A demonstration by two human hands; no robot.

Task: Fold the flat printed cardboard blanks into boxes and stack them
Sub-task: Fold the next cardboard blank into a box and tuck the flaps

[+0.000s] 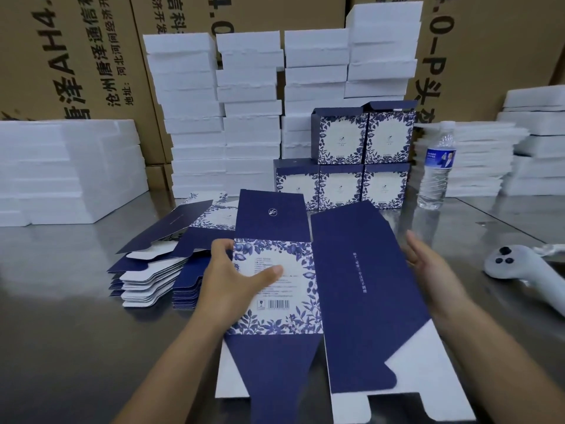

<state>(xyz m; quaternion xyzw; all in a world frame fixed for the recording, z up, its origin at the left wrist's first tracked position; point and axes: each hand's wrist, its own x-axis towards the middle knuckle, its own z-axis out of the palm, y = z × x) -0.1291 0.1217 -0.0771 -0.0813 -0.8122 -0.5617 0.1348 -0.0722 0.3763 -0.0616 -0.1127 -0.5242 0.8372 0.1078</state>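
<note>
the left hand (241, 276) pinches the floral panel edge of the flat blank (305, 286) held over the table (76, 316), the right hand (428, 264) open against its navy side; light, stiff card, best gripped at the creases.

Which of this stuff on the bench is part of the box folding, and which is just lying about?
Job: flat navy floral cardboard blank in left hand and right hand; pile of flat blanks; five folded blue-and-white boxes.
Lying about: clear plastic water bottle; white handheld controller; white foam stacks.
</note>
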